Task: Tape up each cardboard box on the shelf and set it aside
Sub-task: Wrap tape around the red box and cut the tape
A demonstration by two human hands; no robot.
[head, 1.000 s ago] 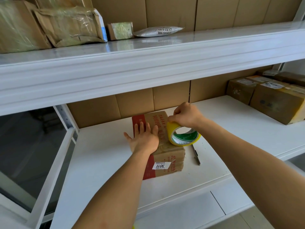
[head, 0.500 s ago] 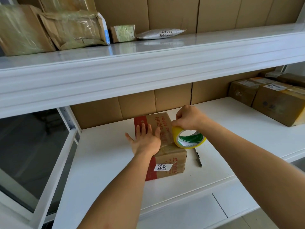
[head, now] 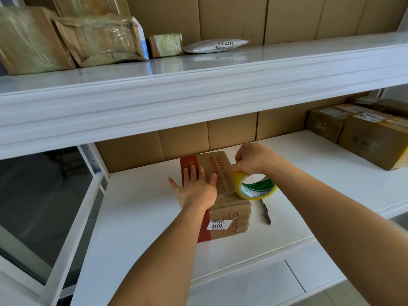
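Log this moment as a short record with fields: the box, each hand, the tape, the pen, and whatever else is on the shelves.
box: cardboard box on the lower shelf, label 3011 on its near side
left hand: left hand flat on the box top, fingers straight
right hand: right hand grips the tape roll
tape: yellow roll, at the box's right top edge
pen: pen lies right of the box
others: taped boxes far right; parcels on the upper shelf

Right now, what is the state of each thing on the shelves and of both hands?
Left hand: flat, pressing on the box.
Right hand: grips the tape roll.
Tape roll: on edge, against the box's right side.
Box: lying on the lower shelf, partly taped.
Pen: lying beside the box.
Taped boxes: set aside, right.
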